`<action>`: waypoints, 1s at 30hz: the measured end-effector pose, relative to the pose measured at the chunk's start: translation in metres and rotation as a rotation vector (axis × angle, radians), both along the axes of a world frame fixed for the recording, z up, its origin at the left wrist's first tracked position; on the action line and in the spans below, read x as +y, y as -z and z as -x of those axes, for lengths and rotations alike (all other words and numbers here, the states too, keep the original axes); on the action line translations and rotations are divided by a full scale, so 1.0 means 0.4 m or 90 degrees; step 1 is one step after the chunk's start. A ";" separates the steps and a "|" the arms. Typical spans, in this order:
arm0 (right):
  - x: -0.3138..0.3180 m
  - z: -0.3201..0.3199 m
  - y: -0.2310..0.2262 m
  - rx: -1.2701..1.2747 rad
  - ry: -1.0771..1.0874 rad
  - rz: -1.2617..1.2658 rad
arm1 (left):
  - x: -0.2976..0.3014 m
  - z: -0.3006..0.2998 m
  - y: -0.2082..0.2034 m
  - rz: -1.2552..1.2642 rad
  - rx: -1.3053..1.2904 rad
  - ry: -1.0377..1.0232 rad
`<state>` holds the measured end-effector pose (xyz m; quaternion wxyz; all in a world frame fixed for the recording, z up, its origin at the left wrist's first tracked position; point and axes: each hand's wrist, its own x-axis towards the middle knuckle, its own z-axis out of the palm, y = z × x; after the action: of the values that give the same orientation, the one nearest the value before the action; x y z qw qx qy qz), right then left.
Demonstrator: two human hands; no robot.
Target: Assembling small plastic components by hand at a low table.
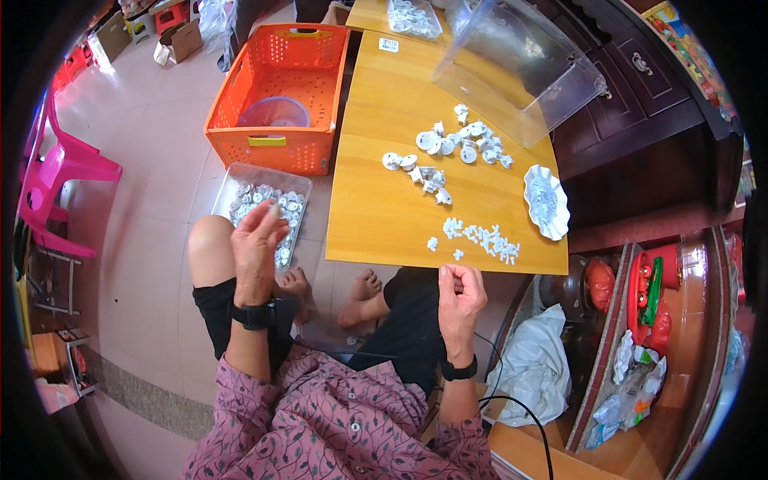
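Note:
My left hand (258, 240) is raised above my knee, beside a clear plastic bin (226, 192) that holds many round white plastic parts (254, 194). Its fingers are pinched together at a small pale thing that I cannot make out. At the table's front edge my right hand (462, 302) is closed, thumb against forefinger; whatever is in it is hidden. Just beyond lie many tiny white plastic pieces (484, 238), loosely scattered. Farther back on the table are round white plastic parts with stems (469, 152), in two loose groups.
The yellow wooden table (376, 216) also bears a scalloped white dish (558, 210) of clear pieces and a large clear box (512, 76). An orange crate (272, 148) stands left of the table. A pink chair (60, 176) is far left; shelves (616, 352) with bags are at right.

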<state>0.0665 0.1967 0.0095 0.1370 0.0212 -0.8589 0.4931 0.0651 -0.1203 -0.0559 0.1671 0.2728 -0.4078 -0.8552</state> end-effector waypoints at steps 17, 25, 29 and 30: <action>0.004 0.087 0.032 0.194 0.027 -0.411 | 0.273 0.198 -0.176 0.802 0.200 0.269; 0.008 0.068 0.025 0.206 0.005 -0.364 | 0.340 0.307 -0.180 1.041 0.269 0.355; -0.004 0.073 0.015 0.202 -0.032 -0.380 | 0.324 0.311 -0.134 1.036 0.268 0.331; -0.006 0.075 0.012 0.208 -0.047 -0.393 | 0.320 0.306 -0.132 1.037 0.269 0.307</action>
<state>0.0364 0.1945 0.0046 0.2417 0.1713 -0.9329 0.2046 -0.0574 0.0076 -0.0032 0.1967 -0.1892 -0.8990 -0.3426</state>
